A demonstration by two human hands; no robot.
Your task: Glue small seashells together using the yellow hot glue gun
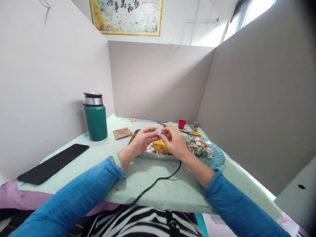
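Between the fingertips of both hands is a small whitish piece (158, 131), too small to name surely. My left hand (144, 138) pinches it from the left, a pale bangle on that wrist. From the right, my right hand (174, 140) grips it with thumb and fingers. Below them lies a metal tray (158, 156) with white and reddish bits in it. A yellow glue gun (160, 145) rests in the tray, partly hidden by my right hand. A black cord (158, 180) runs from the tray toward the table's front edge.
At right, a blue glass plate (218, 156) bears shells and green beads. Scissors (194, 133) and a red cup (182, 124) stand behind. A green bottle (95, 123), a black mat (55, 163) and a brown card (122, 133) are at left. Grey panels (160, 79) enclose the table.
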